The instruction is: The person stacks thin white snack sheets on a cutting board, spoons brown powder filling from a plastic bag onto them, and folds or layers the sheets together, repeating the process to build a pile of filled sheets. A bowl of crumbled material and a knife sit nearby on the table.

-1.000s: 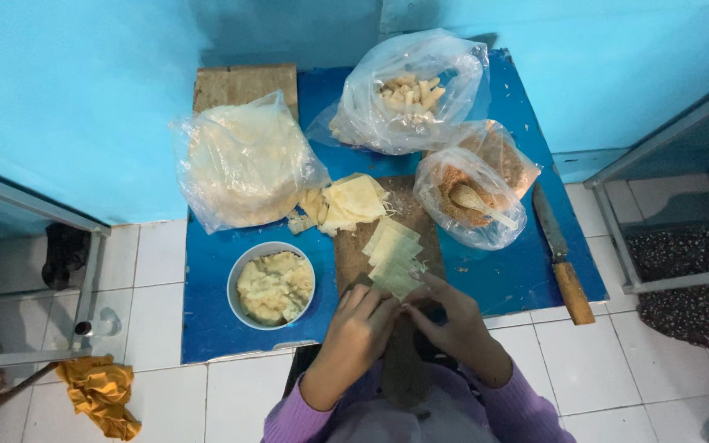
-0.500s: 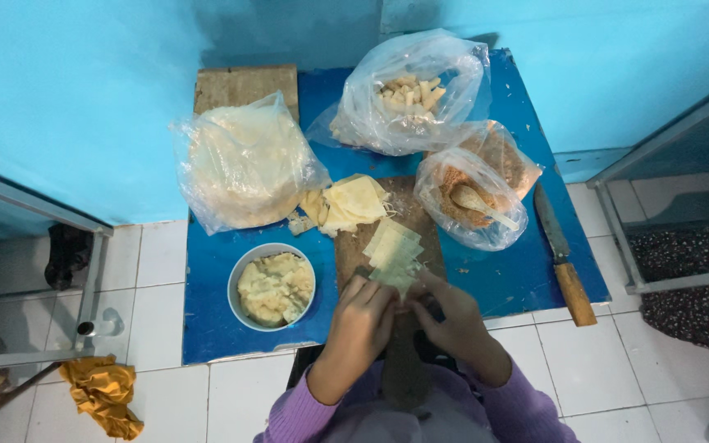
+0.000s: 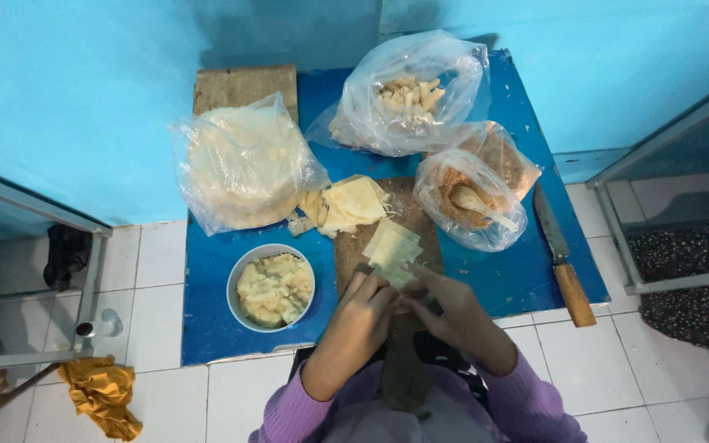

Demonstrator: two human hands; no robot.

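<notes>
We have both hands together at the near end of the wooden cutting board (image 3: 387,246), and everything else we place from that board. The left hand (image 3: 363,308) and the right hand (image 3: 445,316) pinch the near edge of a pale square pastry wrapper (image 3: 393,246), fingertips pressed close on it; the wrapper lies on the board, just beyond our knuckles.

Risks, as we judge them: the thin wrapper could tear if we pinch or pull unevenly, and filling could squeeze out of a fold. The knife (image 3: 562,262) lies to the right of the board with its handle past the blue mat's (image 3: 519,279) edge, so a sleeve could knock it to the tiled floor.

Counting: one bowl of yellowish filling (image 3: 272,287) left of the board; one loose stack of wrappers (image 3: 350,203) at its far end; three plastic bags, one of flat rounds (image 3: 240,164) far left, one of pale sticks (image 3: 408,94) beyond, one of brown crumbs with a spoon (image 3: 473,197) to the right; one knife; one second board (image 3: 245,86) behind.
</notes>
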